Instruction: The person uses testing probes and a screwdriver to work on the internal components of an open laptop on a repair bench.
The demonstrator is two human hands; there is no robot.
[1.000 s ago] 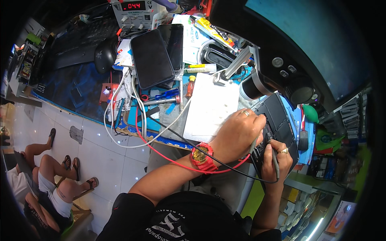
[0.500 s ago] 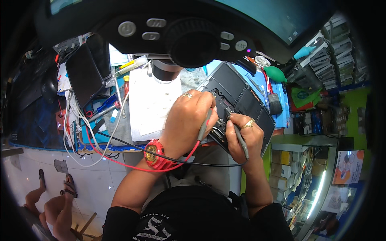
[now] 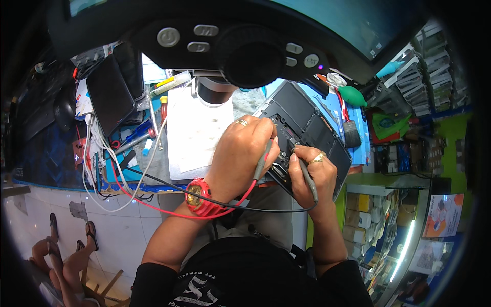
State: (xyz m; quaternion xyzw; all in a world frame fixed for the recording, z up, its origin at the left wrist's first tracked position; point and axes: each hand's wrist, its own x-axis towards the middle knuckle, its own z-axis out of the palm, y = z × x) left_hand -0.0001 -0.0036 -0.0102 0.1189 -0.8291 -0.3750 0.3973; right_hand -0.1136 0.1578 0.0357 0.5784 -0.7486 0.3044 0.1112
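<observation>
My left hand, with a ring and a red wristwatch on that arm, is closed round a grey test probe on a red lead. A second grey test probe, on a black lead, is pinched in my right hand. Both hands are over an opened laptop base with its dark battery packs and circuit board bare. It lies tilted at the table's front edge. My fingers hide the left probe's tip; whether either tip touches the board I cannot tell.
A microscope with a screen and buttons hangs over the table. Left of the hands lie a white sheet, dark phones, screwdrivers and white cables. A green air blower and a brush are at right.
Both hands keep their grip on the probes and hardly move. The whole view has shifted slightly. At the lower left, another person's legs and feet have changed position.
</observation>
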